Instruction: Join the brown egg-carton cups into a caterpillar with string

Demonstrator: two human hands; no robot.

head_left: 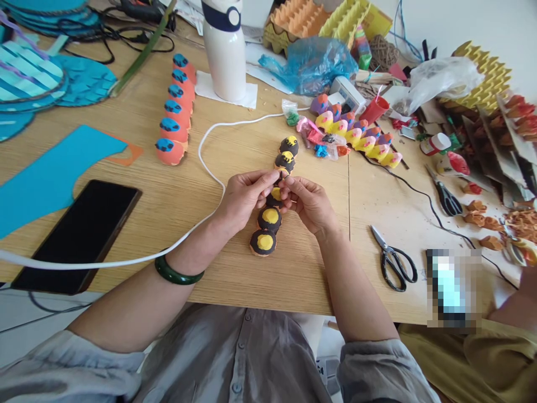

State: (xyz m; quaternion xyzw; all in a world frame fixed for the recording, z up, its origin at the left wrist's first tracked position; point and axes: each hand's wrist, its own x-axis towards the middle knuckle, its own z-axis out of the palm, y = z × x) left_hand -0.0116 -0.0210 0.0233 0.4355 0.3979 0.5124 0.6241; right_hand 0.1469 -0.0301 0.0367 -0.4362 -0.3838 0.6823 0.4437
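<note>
A strip of dark rounded cups with yellow tops (269, 218) runs front to back on the wooden table. My left hand (247, 196) and my right hand (308, 201) meet over the strip's middle, fingertips pinched close together. Something small and dark shows between the fingertips, too small to name. The two cups nearest me have plain yellow patches; the two farthest ones carry dark marks on the yellow. A green bangle (178, 272) circles my left wrist.
An orange strip with blue tops (172, 126) and a white bottle (226, 56) stand farther back. A white cable (201, 151) curves past my left forearm near a black phone (79, 235). Scissors (393, 260) lie at right, near another person's arm (520, 305).
</note>
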